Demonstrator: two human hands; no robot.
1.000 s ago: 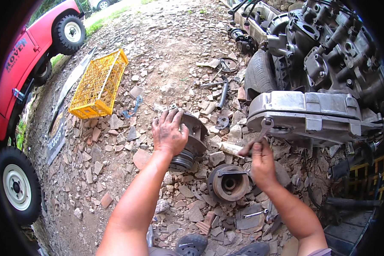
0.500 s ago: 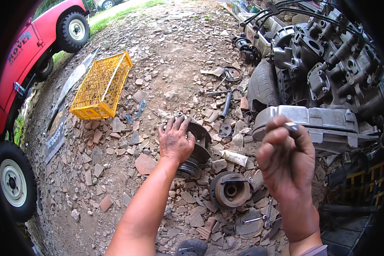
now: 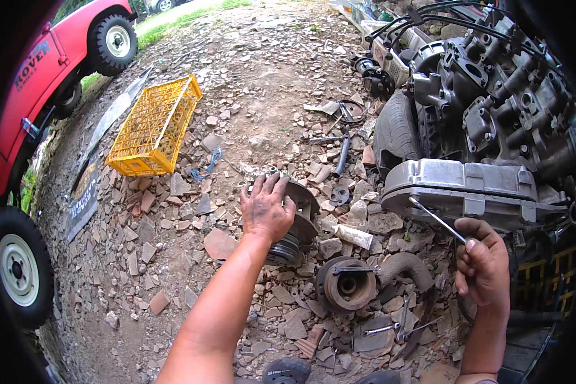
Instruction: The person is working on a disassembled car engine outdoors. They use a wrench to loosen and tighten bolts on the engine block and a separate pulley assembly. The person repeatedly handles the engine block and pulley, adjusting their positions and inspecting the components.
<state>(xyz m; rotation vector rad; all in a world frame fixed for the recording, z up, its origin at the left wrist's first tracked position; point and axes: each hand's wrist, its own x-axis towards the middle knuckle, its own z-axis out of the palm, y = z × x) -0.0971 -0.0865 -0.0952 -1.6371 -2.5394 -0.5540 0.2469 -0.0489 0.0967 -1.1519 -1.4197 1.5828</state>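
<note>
My left hand (image 3: 266, 208) grips a dark, greasy metal pulley assembly (image 3: 304, 214) from above, its fingers spread over the top and the thumb at the right side. Grooved pulley rings (image 3: 284, 251) show below the palm, which hides much of the part. At the right, raised off the ground, my right hand (image 3: 484, 262) is closed around the lower end of a slim silver wrench (image 3: 436, 219). The wrench slants up and left, with its free end in front of the grey engine cover (image 3: 457, 176).
A big engine (image 3: 493, 102) fills the right side beside a tyre (image 3: 393, 128). On the rubble lie a rusty round pulley (image 3: 345, 291), a curved hose (image 3: 408, 270), a white tube (image 3: 354, 236) and wrenches (image 3: 379, 331). A yellow crate (image 3: 153, 125) and red vehicle (image 3: 38, 83) are left.
My right hand has moved right and down and turned, bringing the wrench's length into view. My left hand has stayed on the pulley assembly.
</note>
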